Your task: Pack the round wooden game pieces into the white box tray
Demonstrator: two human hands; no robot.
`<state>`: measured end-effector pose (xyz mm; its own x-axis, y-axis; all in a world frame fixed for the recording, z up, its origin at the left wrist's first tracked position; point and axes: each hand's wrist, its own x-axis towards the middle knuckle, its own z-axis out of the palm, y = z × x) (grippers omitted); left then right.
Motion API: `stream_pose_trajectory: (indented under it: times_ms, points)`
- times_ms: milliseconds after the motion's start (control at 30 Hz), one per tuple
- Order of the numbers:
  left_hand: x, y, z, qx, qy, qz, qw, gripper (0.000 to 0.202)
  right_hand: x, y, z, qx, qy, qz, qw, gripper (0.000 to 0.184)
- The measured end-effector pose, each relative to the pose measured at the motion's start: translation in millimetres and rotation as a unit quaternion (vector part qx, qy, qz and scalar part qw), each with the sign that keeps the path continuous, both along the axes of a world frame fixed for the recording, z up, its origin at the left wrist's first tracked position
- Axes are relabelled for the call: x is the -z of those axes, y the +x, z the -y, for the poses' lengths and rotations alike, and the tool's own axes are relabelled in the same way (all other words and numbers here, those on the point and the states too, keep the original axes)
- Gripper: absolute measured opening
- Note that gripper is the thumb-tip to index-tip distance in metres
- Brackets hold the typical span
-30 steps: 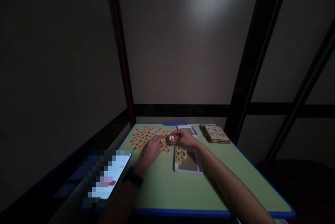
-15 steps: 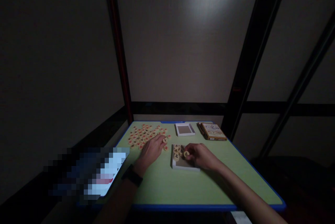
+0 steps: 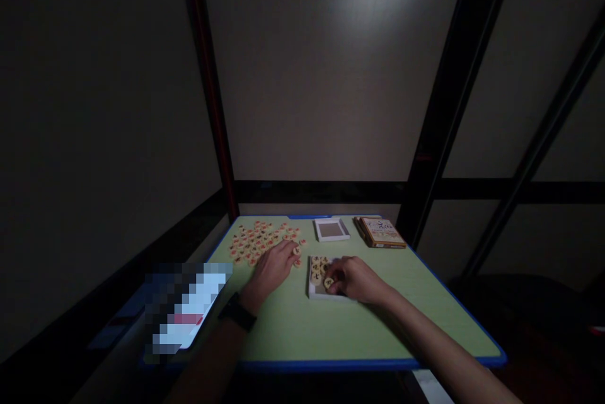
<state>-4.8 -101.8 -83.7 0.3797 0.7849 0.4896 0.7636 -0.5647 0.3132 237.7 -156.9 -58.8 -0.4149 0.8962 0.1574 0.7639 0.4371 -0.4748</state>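
On the green table (image 3: 331, 328), my right hand (image 3: 357, 279) sits over a shallow white tray (image 3: 312, 290), its fingers pinched on a round pale game piece (image 3: 329, 282). Several more black-marked pieces (image 3: 317, 263) lie in rows in the tray's far end. My left hand (image 3: 273, 268), with a dark watch at the wrist, rests on the table with fingers curled near a loose piece (image 3: 297, 251). To its left, a spread of several round pieces (image 3: 258, 241) with red and black marks lies flat.
A second small white tray (image 3: 331, 229) and a brown printed box (image 3: 380, 232) lie at the table's far edge. A lit screen (image 3: 189, 309) sits at the near left corner. Dark posts and wall panels rise behind the table.
My right hand carried a piece from above the loose spread down into the white tray and now holds it low inside. My left hand stayed by the pile.
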Motion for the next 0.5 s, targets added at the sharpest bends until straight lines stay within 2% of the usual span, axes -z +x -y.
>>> stream_pose_trajectory:
  times_ms: [167, 500]
  points:
    - [3.4, -0.6, -1.8, 0.004, 0.002, -0.006, 1.0, 0.026, 3.0, -1.8, -1.0, 0.014, -0.018, -0.026, 0.999, 0.024]
    - [0.1, 0.1, 1.8, 0.005, 0.002, -0.011, 1.0, 0.029, 0.5, -1.7, 2.9, 0.002, 0.027, -0.007, 1.0, 0.025]
